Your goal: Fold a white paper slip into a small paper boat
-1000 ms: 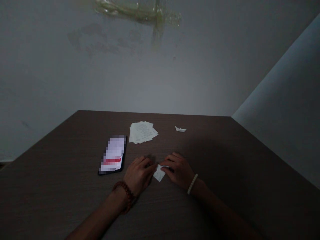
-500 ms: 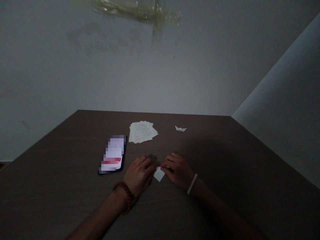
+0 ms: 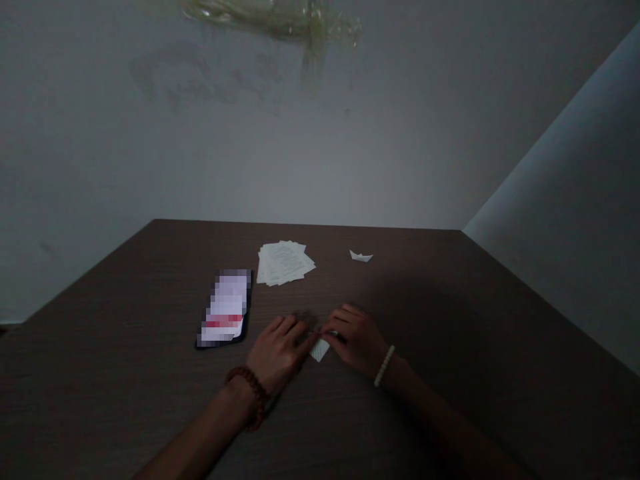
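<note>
A small folded white paper (image 3: 319, 349) lies on the dark wooden table (image 3: 450, 320) between my two hands. My left hand (image 3: 279, 352), with a brown bead bracelet at the wrist, presses on the paper's left edge with curled fingers. From the right, my right hand (image 3: 356, 339), wearing a white bead bracelet, pinches the paper's top corner. Most of the paper is hidden under the fingers.
A phone (image 3: 225, 309) with a lit screen lies left of my hands. A loose stack of white paper sheets (image 3: 284, 263) sits behind it. A small folded paper boat (image 3: 361, 256) stands further back right. Walls close off the table's far and right sides.
The visible part of the paper has shrunk as both hands closed over it. The hands have barely shifted.
</note>
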Demonstrator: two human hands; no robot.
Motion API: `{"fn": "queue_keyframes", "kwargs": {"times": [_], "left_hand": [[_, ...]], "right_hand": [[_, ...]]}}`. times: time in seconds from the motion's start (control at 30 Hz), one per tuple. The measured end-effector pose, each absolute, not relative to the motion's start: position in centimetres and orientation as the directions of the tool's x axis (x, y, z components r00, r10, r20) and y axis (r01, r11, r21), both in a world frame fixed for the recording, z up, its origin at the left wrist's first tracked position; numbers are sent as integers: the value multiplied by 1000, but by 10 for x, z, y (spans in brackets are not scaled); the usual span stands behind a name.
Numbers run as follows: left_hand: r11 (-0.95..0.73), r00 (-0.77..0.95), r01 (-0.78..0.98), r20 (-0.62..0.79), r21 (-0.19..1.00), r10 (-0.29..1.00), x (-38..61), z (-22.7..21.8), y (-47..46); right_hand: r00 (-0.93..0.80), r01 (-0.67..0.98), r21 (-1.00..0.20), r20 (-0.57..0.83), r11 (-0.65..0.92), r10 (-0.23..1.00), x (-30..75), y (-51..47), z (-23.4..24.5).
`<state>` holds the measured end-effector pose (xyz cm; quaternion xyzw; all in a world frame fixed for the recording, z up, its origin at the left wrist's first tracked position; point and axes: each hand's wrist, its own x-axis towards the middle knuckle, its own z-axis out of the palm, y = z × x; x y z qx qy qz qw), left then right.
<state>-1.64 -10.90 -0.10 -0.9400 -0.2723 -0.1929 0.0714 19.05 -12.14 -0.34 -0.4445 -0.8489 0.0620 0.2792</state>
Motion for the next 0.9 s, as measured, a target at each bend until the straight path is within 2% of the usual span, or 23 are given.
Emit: {"fn": "queue_keyframes", "kwargs": {"times": [0.33, 0.9], "left_hand": [[-842, 793, 532, 404, -95, 455, -16, 1, -110], [-828, 736, 557, 419, 70, 531, -15, -5, -106]], "right_hand": [[-425, 718, -384, 419, 581, 802, 191, -121, -4], [-434, 717, -380, 414, 585, 800, 191, -122, -2]]}}
